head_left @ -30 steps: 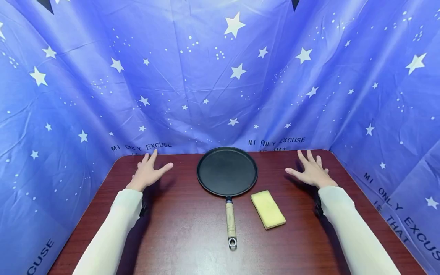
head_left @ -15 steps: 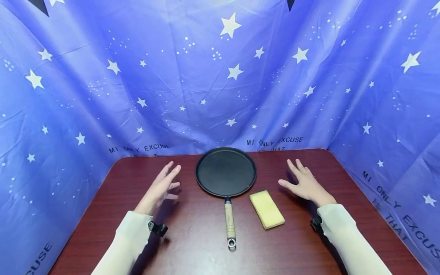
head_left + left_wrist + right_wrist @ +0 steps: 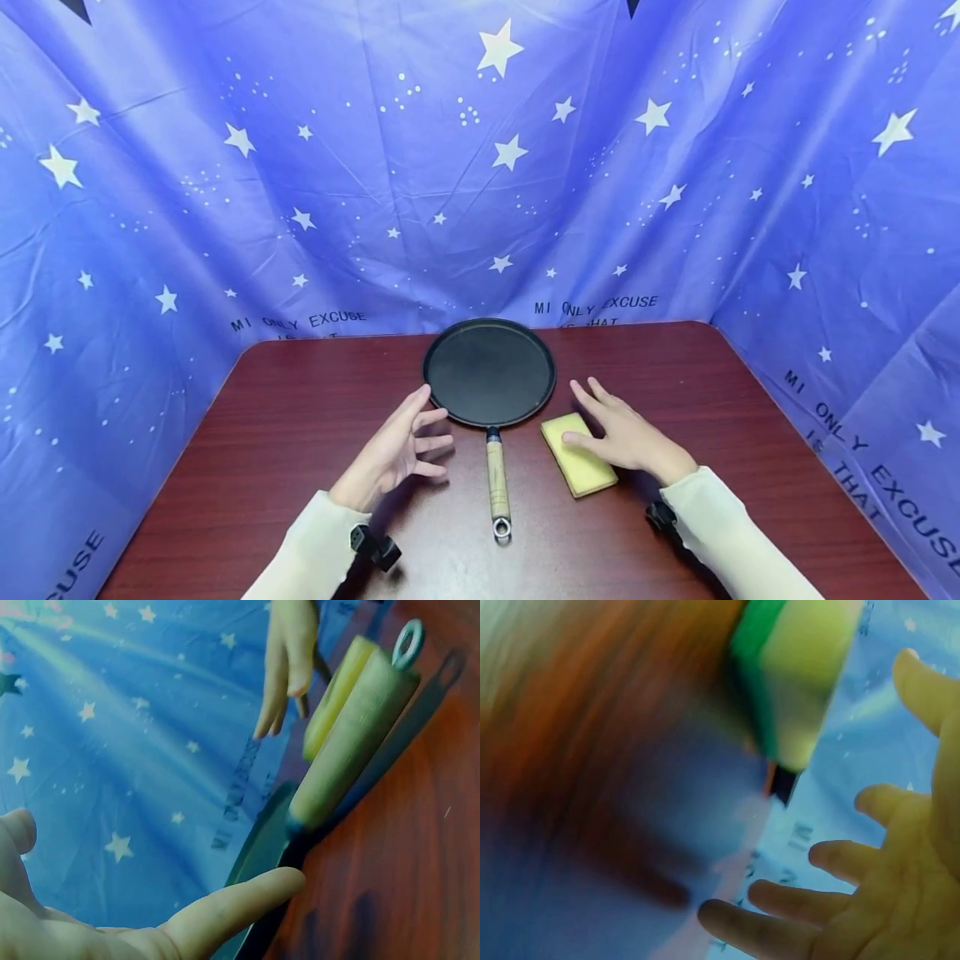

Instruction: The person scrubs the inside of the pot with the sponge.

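A round black flat pan lies on the table, its pale wooden handle toward me and ending in a metal ring. My left hand is held left of the handle, fingers spread, holding nothing; its thumb overlaps the pan's rim in the head view, and I cannot tell if they touch. Right of the handle lies a yellow sponge with a green underside, seen in the right wrist view. My right hand hovers over the sponge's right side with fingers extended; in the right wrist view a gap shows between them.
The dark red wooden table carries the pan and sponge. A blue star-printed curtain hangs behind the table's far edge and along both sides. Black wrist cameras sit under my white sleeves.
Both hands have moved inward and toward me. My left hand has turned and come close to the pan and handle; my right hand has come over the sponge. Pan and sponge lie still.
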A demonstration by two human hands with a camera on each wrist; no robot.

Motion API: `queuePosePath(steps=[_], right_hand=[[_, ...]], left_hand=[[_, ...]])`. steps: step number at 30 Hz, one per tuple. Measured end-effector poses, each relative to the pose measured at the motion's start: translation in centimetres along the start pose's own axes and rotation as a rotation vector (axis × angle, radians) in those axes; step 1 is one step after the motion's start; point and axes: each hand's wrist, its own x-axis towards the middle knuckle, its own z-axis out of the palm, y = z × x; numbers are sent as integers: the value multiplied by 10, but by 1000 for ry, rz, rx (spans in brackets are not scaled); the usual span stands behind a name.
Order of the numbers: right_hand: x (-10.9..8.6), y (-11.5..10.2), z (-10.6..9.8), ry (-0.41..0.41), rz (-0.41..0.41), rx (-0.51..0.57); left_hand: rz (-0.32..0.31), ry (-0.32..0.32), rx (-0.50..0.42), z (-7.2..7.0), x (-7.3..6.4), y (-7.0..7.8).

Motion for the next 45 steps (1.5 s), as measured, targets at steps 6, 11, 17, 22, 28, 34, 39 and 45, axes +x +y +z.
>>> queuePosePath(steps=[6,11,17,22,28,34,39,45], right_hand=[[-6,-18,3,-56,-48,0],[-9,-28,7,-78,-79,-11],[-10,-34,11,-102,-85,-19],[-10,-37,14,-105,-91,-29],[-9,-37,17,-106,-105,-28],[-10,-36,19,-106,-117,-29],[-10,-35,20,-111,-115,-32],[-10,-36,20,-114,-105,-42]], left_hand=[[-38,-49,-21,18,-3,-14],[-22,-34,-9,31,-4,-29],[-1,15,28,48,-3,-43],[28,41,49,60,-4,-50],[49,41,64,67,-7,-57],[70,32,121,67,-2,-64],[83,41,124,68,-3,-69],[89,50,120,69,-2,-69]])
